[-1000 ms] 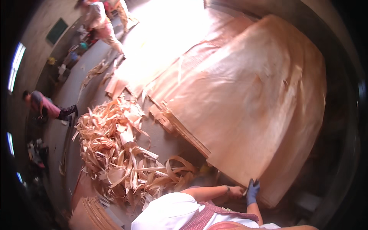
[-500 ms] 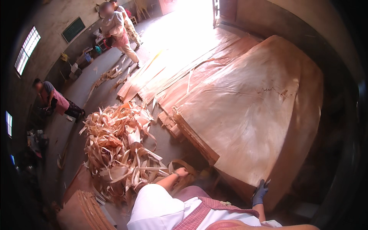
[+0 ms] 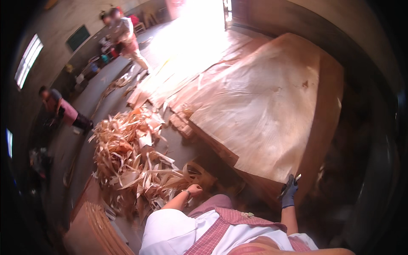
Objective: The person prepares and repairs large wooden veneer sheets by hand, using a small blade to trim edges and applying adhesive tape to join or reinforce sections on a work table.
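We've got our right hand (image 3: 289, 188) gloved, probably for protection, closed round something pale (image 3: 298, 177) at the veneer's (image 3: 263, 119) near edge; left hand (image 3: 195, 190) looks curled, can't tell if it's empty.

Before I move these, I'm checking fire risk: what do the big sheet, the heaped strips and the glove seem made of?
Big sheet: probably thin wood veneer, smooth with slight sheen; tan colour and a dark knot-like mark suggest it.
Heaped strips: likely similar wood, satiny; matching colour, thin curls.
Glove: perhaps fabric, matte blue; its darker end may be coated.
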### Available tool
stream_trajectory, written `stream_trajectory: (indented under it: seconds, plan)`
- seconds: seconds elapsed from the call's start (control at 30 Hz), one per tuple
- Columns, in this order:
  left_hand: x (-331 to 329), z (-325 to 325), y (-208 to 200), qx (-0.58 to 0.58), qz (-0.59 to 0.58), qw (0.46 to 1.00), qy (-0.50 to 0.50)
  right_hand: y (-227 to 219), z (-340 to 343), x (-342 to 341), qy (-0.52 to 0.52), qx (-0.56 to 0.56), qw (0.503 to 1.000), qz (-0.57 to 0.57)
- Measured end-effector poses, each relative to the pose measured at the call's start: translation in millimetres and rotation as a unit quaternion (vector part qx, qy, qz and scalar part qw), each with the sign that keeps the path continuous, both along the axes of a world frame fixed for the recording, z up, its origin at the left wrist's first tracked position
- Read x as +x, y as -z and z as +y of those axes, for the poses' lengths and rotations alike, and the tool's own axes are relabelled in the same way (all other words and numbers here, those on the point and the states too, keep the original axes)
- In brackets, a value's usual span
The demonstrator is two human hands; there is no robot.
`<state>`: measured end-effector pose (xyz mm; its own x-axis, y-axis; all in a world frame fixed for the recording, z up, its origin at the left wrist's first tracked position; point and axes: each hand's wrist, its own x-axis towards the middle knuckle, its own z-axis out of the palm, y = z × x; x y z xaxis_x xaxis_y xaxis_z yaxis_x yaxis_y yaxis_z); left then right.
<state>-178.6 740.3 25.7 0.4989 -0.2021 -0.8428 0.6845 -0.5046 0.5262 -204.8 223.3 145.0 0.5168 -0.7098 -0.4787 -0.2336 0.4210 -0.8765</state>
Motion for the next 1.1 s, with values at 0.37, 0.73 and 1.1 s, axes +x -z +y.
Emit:
stream_trajectory:
  seconds: [0.37,0.73,1.1]
  plan:
    - [54,-187,36,-0.137,0.220,0.935,-0.244,-96,-67,-112,0.032,-0.108,0.993,0.031]
    - [-14,-369,31,-0.446,0.177,0.827,-0.293,-149,-212,-325,0.047,-0.116,0.989,0.080]
    - [-138,-583,4,-0.349,0.034,0.867,-0.354,-195,-437,-550,0.111,-0.106,0.988,0.023]
